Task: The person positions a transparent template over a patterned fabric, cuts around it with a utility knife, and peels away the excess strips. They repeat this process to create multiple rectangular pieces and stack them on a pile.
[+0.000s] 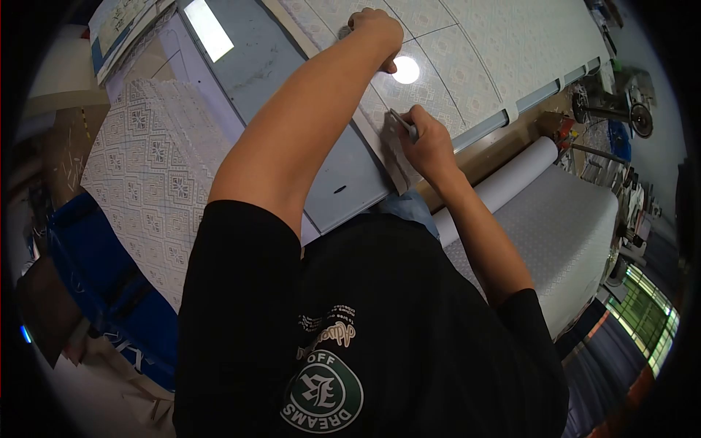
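My left hand (376,38) reaches across the table with its fingers curled down at the far part of the pale patterned sheet (482,44). A small grey thing shows at its fingertips, too hidden to name. Closer to me, my right hand (429,146) is closed around a slim grey pen-like tool (404,124). Its tip points up and left, near the sheet's left edge. Dark straight and curved lines cross the sheet, and a bright round reflection lies between my hands. A pale strip (383,142) runs along that edge.
Left of the sheet is a grey tabletop panel (270,66). Patterned cloth (146,168) hangs over a blue container (109,248) at the left. A metal rail (478,131) with white clips borders the right side, beside a white roll (504,179) and grey fabric (540,226).
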Demonstrator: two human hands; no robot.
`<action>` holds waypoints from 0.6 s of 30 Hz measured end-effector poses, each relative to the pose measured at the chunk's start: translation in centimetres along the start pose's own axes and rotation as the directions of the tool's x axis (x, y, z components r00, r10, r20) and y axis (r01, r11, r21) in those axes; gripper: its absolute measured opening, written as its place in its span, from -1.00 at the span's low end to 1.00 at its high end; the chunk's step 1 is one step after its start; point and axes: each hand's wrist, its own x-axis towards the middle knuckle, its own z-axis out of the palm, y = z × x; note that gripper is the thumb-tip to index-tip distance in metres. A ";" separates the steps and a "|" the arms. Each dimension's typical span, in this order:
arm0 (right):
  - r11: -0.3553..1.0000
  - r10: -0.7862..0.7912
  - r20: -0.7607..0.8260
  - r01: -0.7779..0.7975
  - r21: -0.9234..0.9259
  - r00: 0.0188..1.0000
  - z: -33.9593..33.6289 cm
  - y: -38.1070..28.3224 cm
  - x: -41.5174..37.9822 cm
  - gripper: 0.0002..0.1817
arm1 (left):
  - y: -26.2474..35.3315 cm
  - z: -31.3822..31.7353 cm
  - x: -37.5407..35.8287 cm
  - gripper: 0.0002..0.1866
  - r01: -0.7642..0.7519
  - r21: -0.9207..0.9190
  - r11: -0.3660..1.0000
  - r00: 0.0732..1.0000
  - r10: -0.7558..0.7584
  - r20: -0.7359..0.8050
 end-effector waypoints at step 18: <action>0.968 -0.194 -0.096 0.207 0.145 0.976 2.8 -3.2 9.7 -0.67 | 1.4 -1.2 7.4 -0.22 0.123 0.315 0.941 0.942 -0.210 0.260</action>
